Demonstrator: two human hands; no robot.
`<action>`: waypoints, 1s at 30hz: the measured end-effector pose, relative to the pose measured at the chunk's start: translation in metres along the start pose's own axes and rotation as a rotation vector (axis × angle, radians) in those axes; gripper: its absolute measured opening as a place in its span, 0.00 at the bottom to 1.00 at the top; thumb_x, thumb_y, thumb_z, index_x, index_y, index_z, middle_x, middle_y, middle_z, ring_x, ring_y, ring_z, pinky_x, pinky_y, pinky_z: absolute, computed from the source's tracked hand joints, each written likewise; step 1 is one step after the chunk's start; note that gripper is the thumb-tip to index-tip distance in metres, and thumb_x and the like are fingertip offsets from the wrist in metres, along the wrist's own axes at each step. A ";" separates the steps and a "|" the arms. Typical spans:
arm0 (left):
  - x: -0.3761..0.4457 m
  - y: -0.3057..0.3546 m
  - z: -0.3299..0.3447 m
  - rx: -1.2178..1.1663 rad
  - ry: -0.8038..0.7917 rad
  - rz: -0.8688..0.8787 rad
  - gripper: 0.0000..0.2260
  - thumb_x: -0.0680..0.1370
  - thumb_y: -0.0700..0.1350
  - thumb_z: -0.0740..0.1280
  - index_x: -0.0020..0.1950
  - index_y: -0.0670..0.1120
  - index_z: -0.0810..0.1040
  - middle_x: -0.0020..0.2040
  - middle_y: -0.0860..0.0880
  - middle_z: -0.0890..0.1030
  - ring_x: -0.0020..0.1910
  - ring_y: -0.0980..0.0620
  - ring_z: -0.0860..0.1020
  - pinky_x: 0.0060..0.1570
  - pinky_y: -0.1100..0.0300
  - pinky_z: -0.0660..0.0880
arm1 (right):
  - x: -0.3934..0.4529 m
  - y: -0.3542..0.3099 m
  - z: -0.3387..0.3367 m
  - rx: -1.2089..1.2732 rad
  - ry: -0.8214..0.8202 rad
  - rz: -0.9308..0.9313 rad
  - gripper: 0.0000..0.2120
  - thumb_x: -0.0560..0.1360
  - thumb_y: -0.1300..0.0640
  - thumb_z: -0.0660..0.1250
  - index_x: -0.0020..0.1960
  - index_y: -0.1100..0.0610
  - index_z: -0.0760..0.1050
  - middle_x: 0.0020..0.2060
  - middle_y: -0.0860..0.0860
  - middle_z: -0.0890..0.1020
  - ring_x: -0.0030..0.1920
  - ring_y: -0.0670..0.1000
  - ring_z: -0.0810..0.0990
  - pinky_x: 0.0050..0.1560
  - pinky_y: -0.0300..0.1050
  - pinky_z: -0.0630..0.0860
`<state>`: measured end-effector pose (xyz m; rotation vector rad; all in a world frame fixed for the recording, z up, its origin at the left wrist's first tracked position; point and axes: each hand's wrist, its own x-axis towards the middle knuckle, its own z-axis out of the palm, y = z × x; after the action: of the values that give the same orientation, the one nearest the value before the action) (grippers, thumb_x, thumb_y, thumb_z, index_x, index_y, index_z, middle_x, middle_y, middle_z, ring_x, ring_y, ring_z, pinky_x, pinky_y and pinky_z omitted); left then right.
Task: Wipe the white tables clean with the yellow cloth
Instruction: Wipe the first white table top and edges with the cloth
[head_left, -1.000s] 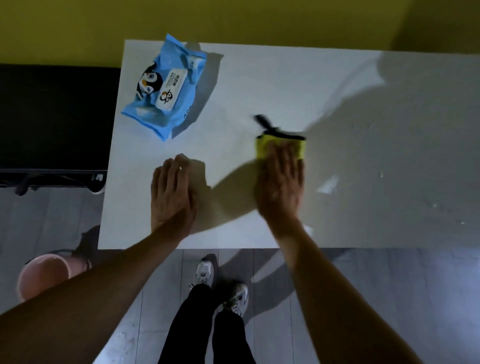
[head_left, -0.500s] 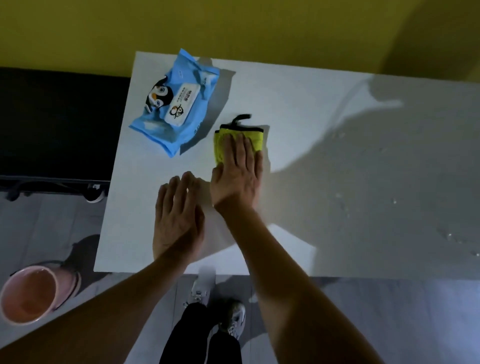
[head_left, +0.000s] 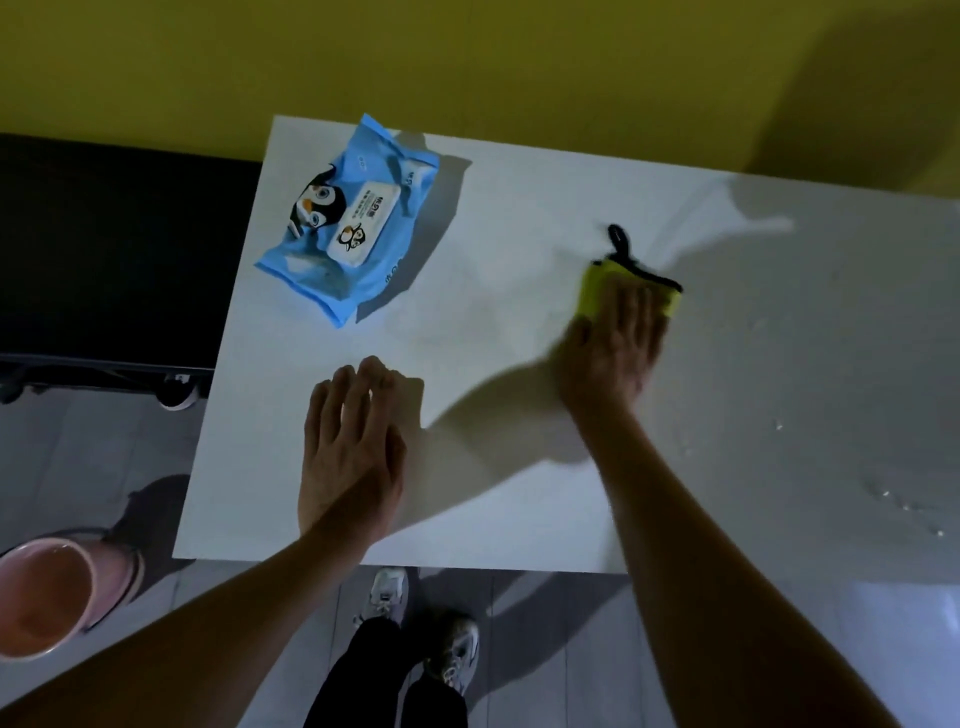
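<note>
Yellow cloth lay flat on the white tabletop, pinned under the straight fingers of the right hand; this grip pressed the cloth from above and did not curl round it. A black loop on the cloth stuck out just beyond the fingertips. The left hand rested flat with fingers extended, holding nothing, well to the left of the grip and nearer the person.

Step in hand, by judgement: a wiping pass across the middle of the tabletop. Small droplets showed to the right of the grip, so the next move likely called for a pressed sweep that way.

A blue wipes pack, left of the grip and farther from the person, bore penguin pictures; its label text was too small to read.
</note>
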<state>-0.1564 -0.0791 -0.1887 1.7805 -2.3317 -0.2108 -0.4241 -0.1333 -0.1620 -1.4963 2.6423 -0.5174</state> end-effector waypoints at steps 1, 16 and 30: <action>0.000 0.000 -0.001 -0.001 -0.003 -0.003 0.27 0.83 0.46 0.52 0.83 0.42 0.59 0.84 0.43 0.59 0.83 0.40 0.56 0.83 0.45 0.50 | -0.003 -0.022 0.008 0.026 -0.014 -0.086 0.27 0.82 0.52 0.59 0.79 0.57 0.60 0.78 0.57 0.62 0.80 0.56 0.56 0.80 0.53 0.46; 0.076 0.049 -0.009 -0.060 -0.103 0.154 0.30 0.82 0.45 0.59 0.84 0.41 0.57 0.83 0.41 0.60 0.82 0.40 0.59 0.82 0.44 0.55 | 0.048 -0.027 0.021 -0.003 -0.055 -0.163 0.30 0.80 0.48 0.56 0.80 0.53 0.57 0.79 0.53 0.60 0.80 0.52 0.54 0.79 0.51 0.46; 0.084 0.048 0.011 0.016 -0.087 0.188 0.28 0.84 0.50 0.51 0.85 0.47 0.52 0.84 0.43 0.56 0.83 0.43 0.55 0.81 0.44 0.56 | 0.103 -0.132 0.052 -0.005 -0.212 -0.458 0.28 0.82 0.48 0.52 0.81 0.50 0.55 0.81 0.49 0.56 0.81 0.50 0.50 0.80 0.54 0.46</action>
<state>-0.2252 -0.1478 -0.1827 1.5762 -2.5497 -0.2459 -0.3586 -0.2953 -0.1583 -2.0404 2.1451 -0.3479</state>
